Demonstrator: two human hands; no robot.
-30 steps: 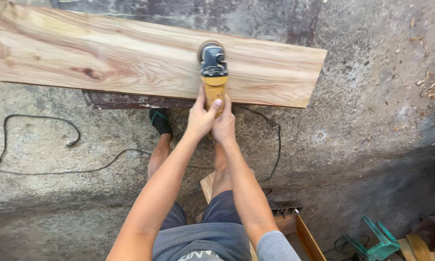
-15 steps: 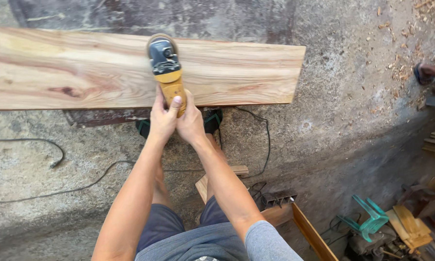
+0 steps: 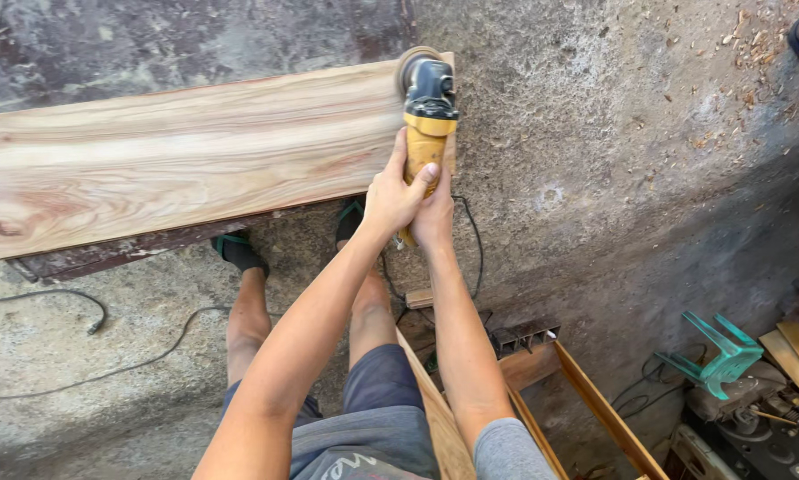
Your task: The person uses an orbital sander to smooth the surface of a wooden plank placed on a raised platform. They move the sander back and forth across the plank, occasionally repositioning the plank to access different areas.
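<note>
Concrete floor, plank (image 3: 177, 156); sander (image 3: 428, 107) now at its right end, both hands clasped

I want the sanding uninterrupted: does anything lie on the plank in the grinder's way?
Nothing visible does. Both hands grip the yellow grinder at the plank's right end; the plank's face to its left is bare wood.

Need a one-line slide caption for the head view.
Both hands, left hand and right hand, grip a yellow angle grinder at the right end of a wooden plank over a concrete floor.
</note>
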